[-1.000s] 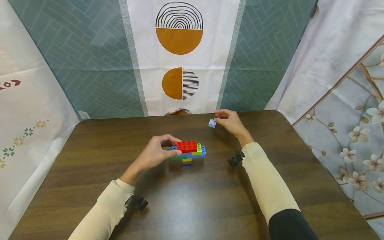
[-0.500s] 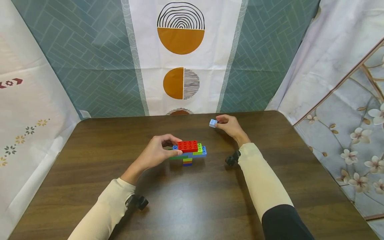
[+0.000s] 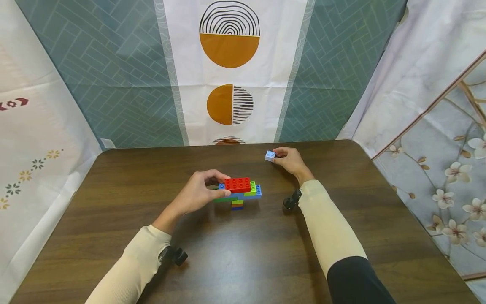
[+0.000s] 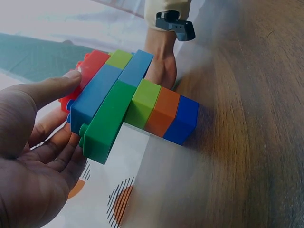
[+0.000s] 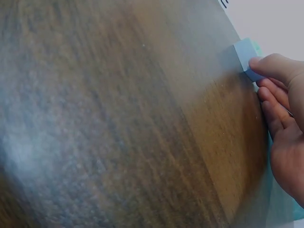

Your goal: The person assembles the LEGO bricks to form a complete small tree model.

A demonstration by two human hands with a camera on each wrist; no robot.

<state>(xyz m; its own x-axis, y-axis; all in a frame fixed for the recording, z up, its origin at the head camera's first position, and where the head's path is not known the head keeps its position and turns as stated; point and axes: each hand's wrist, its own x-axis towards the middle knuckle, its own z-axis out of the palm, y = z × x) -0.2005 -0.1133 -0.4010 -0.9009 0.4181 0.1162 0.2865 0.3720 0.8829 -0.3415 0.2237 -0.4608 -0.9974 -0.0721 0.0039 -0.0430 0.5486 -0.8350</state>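
Observation:
A toy brick structure (image 3: 238, 195) stands in the middle of the table, wide at the top on a narrow column. The left wrist view shows its red brick (image 4: 93, 66) outermost, then blue and green bricks (image 4: 110, 122), and a column of lime, orange and dark blue bricks (image 4: 186, 121). My left hand (image 3: 194, 192) grips its left end, thumb on the near side and fingers behind. Farther back, my right hand (image 3: 290, 160) pinches a small light blue brick (image 3: 270, 156) between thumb and fingers. Part of that brick is hidden by the thumb in the right wrist view.
The brown wooden table (image 3: 114, 202) ends at its back edge just behind the light blue brick. A patterned curtain (image 3: 144, 84) hangs behind it, with white cloth (image 3: 38, 126) on the left and flowered cloth (image 3: 429, 181) on the right.
My right hand has come slightly nearer and its fingers have closed on the light blue brick. My left hand keeps its hold on the brick structure, hardly moving.

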